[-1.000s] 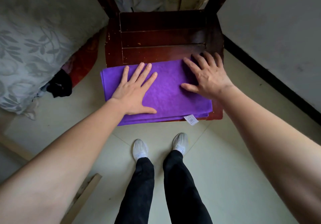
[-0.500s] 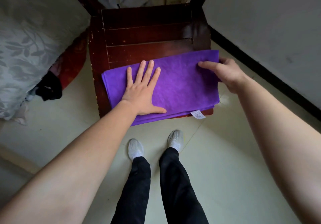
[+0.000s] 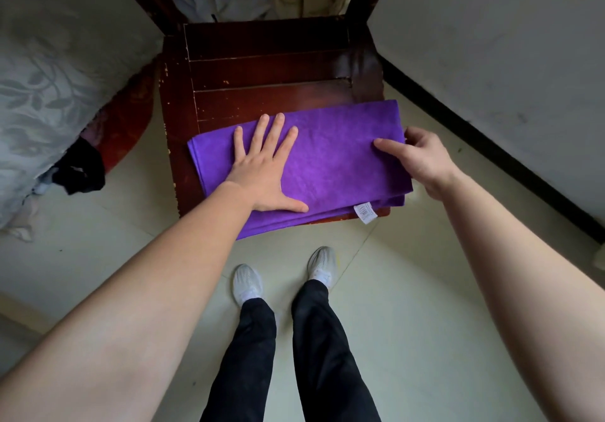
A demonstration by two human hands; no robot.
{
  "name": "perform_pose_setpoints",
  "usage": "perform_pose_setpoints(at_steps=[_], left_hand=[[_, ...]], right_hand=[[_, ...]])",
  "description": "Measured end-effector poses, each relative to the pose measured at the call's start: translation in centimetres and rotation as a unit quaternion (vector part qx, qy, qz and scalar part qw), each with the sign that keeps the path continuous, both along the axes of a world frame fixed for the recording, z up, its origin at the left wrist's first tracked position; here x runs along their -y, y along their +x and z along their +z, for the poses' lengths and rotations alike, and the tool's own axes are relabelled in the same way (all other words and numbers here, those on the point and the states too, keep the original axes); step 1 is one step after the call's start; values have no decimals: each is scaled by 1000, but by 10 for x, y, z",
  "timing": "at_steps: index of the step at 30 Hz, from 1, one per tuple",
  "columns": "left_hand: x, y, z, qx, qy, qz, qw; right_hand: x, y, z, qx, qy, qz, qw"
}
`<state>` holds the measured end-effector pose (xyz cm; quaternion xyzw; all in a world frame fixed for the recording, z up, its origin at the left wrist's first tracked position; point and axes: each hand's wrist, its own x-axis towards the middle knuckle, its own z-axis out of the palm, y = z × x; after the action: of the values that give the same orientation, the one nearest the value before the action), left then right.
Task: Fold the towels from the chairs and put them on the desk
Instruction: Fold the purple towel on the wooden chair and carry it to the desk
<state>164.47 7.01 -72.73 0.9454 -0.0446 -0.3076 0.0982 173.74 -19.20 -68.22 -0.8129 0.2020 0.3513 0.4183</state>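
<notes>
Purple towel (image 3: pixel 337 166) part-folded on wooden chair (image 3: pixel 262 71). Left hand (image 3: pixel 265 173) flat, fingers spread, pressing it. Right hand (image 3: pixel 422 160) grip pinches its right edge. Move to bench not yet done.

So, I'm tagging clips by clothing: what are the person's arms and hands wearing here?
Nothing: the left hand and right hand are ungloved, with no rings, watch or bracelet in view, and both forearms are bare with no sleeve showing.

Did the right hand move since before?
Yes. The right hand went rightward, off the top of the towel to pinch its right edge, past the chair seat.
</notes>
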Motion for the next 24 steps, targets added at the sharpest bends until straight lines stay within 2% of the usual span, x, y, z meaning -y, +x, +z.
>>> perform_pose_setpoints(at_steps=[1, 3, 4, 6, 8, 9, 11, 12, 13, 14, 16, 19, 21, 23, 24], left_hand=[[-2, 0, 5, 17, -16, 13, 1000], [-13, -7, 16, 108, -42, 76, 990], [-19, -13, 21, 169, -54, 133, 975], [-38, -27, 26, 261, -67, 292, 918], [-62, -42, 23, 270, -107, 471, 833], [-73, -46, 22, 243, -147, 556, 781], [-92, -51, 23, 146, -257, 697, 653], [-100, -54, 23, 85, -307, 738, 595], [-105, -57, 24, 30, -346, 755, 555], [-107, -60, 26, -13, -372, 756, 538], [-110, -64, 29, -60, -399, 740, 539], [-114, -67, 32, -71, -411, 731, 540], [-115, -67, 35, -74, -410, 728, 545], [-115, -66, 38, -78, -398, 725, 557], [-113, -66, 39, -83, -379, 720, 575]], right_hand=[[-5, -1, 4, 24, -19, 9, 1000], [-19, -4, 17, 75, -57, 36, 995], [-28, -7, 26, 98, -69, 48, 992], [-53, -15, 41, 135, -66, 66, 986], [-84, -28, 51, 169, -61, 90, 980], [-102, -36, 53, 187, -65, 118, 973], [-139, -52, 50, 213, -70, 200, 954], [-161, -63, 45, 214, -66, 246, 943], [-180, -73, 38, 205, -62, 286, 934], [-197, -83, 31, 190, -63, 322, 926], [-223, -103, 11, 155, -74, 382, 908], [-236, -124, -11, 80, -65, 465, 879], [-229, -128, -12, 54, -6, 440, 897], [-212, -123, -5, 61, 68, 343, 935], [-199, -119, -3, 94, 75, 296, 947]])
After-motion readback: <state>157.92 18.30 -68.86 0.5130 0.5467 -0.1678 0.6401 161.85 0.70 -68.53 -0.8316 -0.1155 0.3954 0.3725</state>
